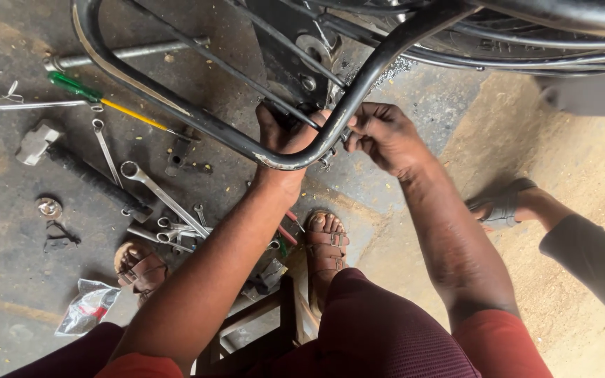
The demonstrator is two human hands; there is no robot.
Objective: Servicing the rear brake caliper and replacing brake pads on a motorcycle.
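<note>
**Both hands at the bend of a bicycle rack**

The curved black metal tube rack [197,119] of a bicycle hangs over the concrete floor [8,280], its bend lowest near the middle of the view. The left hand [285,143] is closed around that bend from behind, fingers wrapped on the tube. The right hand [383,136] sits just beside it, fingertips pinched narrow on a small metal fitting [330,155] at the tube; what kind of fitting it is I cannot tell.

Below, a foot in a brown sandal [327,248] rests on the floor. Toward the floor's left edge lie a long silver spanner [162,196], a green-handled screwdriver [92,94], a black-handled hammer [71,164] and a crumpled clear plastic bag [89,306]. At the right edge, another person's sandalled foot [505,206] stands on sandy ground.
</note>
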